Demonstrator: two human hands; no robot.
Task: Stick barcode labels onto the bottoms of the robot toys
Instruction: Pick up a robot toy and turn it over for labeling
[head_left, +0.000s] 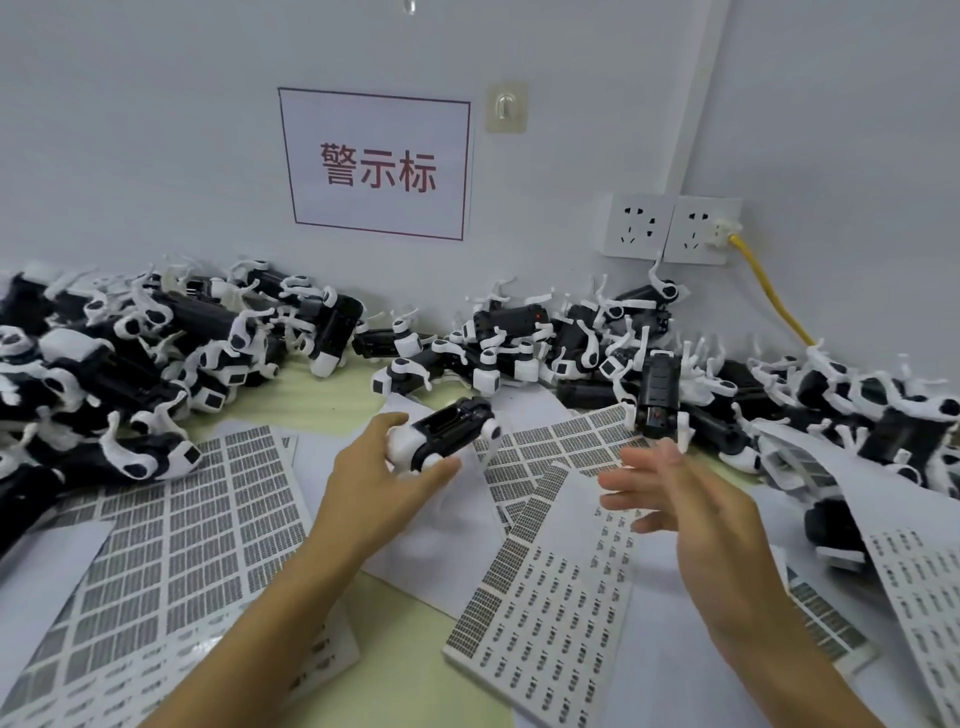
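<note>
Robot toy (445, 435) pinched belly-up in left hand (382, 470) over the label sheets (171, 525), right hand (675, 486) spread, holding nothing, blurry; could probably slip from such a light fingertip hold.

One head-worn view — looking forward and down, close over the table (415, 675).

robot toy (447, 439): hard plastic, black body with a ribbed matt underside, smooth white shells with a slight sheen
toy heaps (130, 353): the same black and white plastic, white limbs thin and smooth
label sheets (171, 530): white paper backing, smooth, faintly glossy, printed with grey barcodes
bench (415, 654): pale yellow-green top, smooth and matt
wall sign (376, 163): white paper, matt, red print
sockets (672, 228): smooth white plastic
cable (769, 291): yellow, braided-looking sheath
</note>
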